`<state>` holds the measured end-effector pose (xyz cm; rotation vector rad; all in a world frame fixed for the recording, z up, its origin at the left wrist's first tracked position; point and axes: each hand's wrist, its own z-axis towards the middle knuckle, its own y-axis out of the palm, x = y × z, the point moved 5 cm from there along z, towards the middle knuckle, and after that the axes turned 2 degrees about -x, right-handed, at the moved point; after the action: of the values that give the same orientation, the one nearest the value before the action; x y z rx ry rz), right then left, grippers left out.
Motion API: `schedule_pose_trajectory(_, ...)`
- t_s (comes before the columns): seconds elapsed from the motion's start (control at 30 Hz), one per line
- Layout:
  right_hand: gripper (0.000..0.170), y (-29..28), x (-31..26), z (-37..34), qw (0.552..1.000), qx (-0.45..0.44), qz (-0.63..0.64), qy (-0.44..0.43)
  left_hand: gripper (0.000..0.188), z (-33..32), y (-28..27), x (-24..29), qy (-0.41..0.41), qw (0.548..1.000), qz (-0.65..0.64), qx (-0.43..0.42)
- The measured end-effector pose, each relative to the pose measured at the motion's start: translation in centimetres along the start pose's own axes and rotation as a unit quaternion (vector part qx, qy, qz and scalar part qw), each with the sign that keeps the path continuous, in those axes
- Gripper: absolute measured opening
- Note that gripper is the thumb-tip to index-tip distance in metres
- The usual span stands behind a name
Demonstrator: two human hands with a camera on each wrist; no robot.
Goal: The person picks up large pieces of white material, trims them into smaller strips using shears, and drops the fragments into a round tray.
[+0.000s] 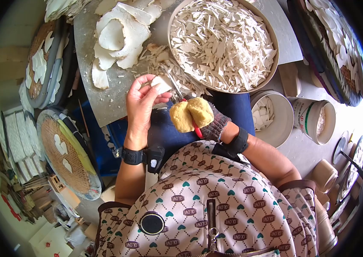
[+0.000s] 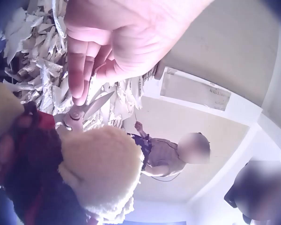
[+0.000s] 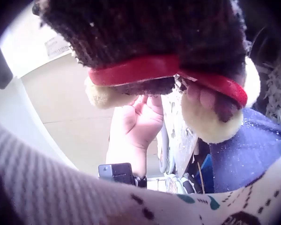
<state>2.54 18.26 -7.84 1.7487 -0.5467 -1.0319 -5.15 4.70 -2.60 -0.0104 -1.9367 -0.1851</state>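
My bare left hand [image 1: 140, 103] pinches a thin white piece [image 1: 161, 84] between thumb and fingers, above the metal table's near edge. Beside it, my right hand [image 1: 215, 121], in a dark knit glove, grips a pair of scissors [image 1: 173, 82]. Red handles [image 3: 136, 69] show in the right wrist view, and thick yellow foam pads [image 1: 200, 112] cover the fingers around them. The blades point up and away, next to the white piece. In the left wrist view the scissor blades [image 2: 97, 106] stand apart, just below the left fingers.
A round tray [image 1: 277, 47] heaped with white slivers sits ahead. Large curled white sheets [image 1: 132, 30] lie left of it on the metal table [image 1: 89, 85]. Buckets [image 1: 290, 115] stand to the right, a woven tray [image 1: 52, 150] at left. Another person [image 2: 164, 157] appears in the background.
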Motion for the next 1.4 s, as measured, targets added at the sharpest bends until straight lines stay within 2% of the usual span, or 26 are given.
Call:
schedule_pose_trajectory(0.1,0.020,-0.1,0.0,0.5,0.999,-0.047,-0.013,0.008,0.028,0.2,-0.3,-0.5,0.010,0.999,-0.017,0.026)
schedule_pose_trajectory(0.13,0.021,0.0,-0.4,0.6,0.986,-0.059,-0.154,-0.025,0.029,0.2,-0.3,-0.8,0.029,0.998,-0.039,0.044)
schedule_pose_trajectory(0.17,0.022,0.2,-0.7,0.6,0.952,-0.070,-0.291,-0.058,0.029,0.2,-0.2,-1.0,0.048,0.995,-0.061,0.063)
schedule_pose_trajectory(0.23,0.025,0.5,-1.3,0.6,0.881,-0.067,-0.456,-0.105,0.031,0.2,0.0,-1.1,0.051,0.993,-0.063,0.086)
schedule_pose_trajectory(0.33,0.030,0.7,-1.8,0.7,0.843,-0.036,-0.521,-0.132,0.033,0.8,-0.2,-1.3,0.033,0.995,-0.048,0.085)
schedule_pose_trajectory(0.6,0.032,-0.3,-1.3,0.2,0.858,-0.024,-0.508,-0.074,0.031,1.6,-0.8,-1.4,0.013,0.999,-0.009,0.042)
schedule_pose_trajectory(0.7,0.028,-1.1,-0.8,0.5,0.899,0.006,-0.433,-0.069,0.027,1.6,-0.8,-1.2,0.014,0.999,0.035,0.021)
schedule_pose_trajectory(0.8,0.025,-1.1,-0.4,0.6,0.960,0.010,-0.279,-0.028,0.023,1.3,-0.3,-0.7,0.016,0.999,0.046,0.000)
schedule_pose_trajectory(0.87,0.025,-0.5,-0.8,0.6,0.953,-0.010,-0.301,-0.023,0.021,1.5,-0.7,-0.8,0.019,0.999,0.051,-0.002)
schedule_pose_trajectory(0.97,0.026,0.3,-1.5,0.6,0.872,-0.037,-0.484,-0.063,0.021,1.3,-0.7,-0.9,0.063,0.996,0.037,0.051)
schedule_pose_trajectory(1.0,0.026,0.3,-1.5,0.4,0.854,-0.042,-0.513,-0.075,0.021,1.2,-0.8,-1.0,0.055,0.997,0.038,0.046)
schedule_pose_trajectory(1.13,0.028,1.1,-1.8,-0.5,0.817,-0.034,-0.573,-0.055,0.024,-0.9,-3.9,-0.4,0.028,0.997,0.054,0.055)
schedule_pose_trajectory(1.17,0.029,1.4,-1.6,-0.6,0.764,-0.061,-0.634,-0.097,0.025,-1.9,-5.8,0.2,0.022,0.996,0.063,0.060)
schedule_pose_trajectory(1.23,0.031,0.3,-0.2,-0.6,0.800,-0.072,-0.593,-0.054,0.024,-4.1,-12.7,2.4,0.009,0.965,0.205,0.164)
schedule_pose_trajectory(1.27,0.031,0.7,-0.3,-0.5,0.803,-0.091,-0.588,-0.036,0.024,-5.0,-18.4,2.9,0.040,0.920,0.339,0.190)
schedule_pose_trajectory(1.3,0.031,1.3,-0.6,-0.5,0.806,-0.108,-0.581,-0.016,0.024,-5.6,-22.3,2.9,0.069,0.856,0.466,0.211)
schedule_pose_trajectory(1.37,0.031,3.2,-1.0,-0.8,0.810,-0.144,-0.569,0.003,0.024,-5.8,-19.3,7.2,0.176,0.749,0.602,0.213)
schedule_pose_trajectory(1.4,0.031,4.4,-1.3,-0.8,0.809,-0.162,-0.565,0.000,0.024,-4.6,-16.2,8.3,0.193,0.773,0.578,0.176)
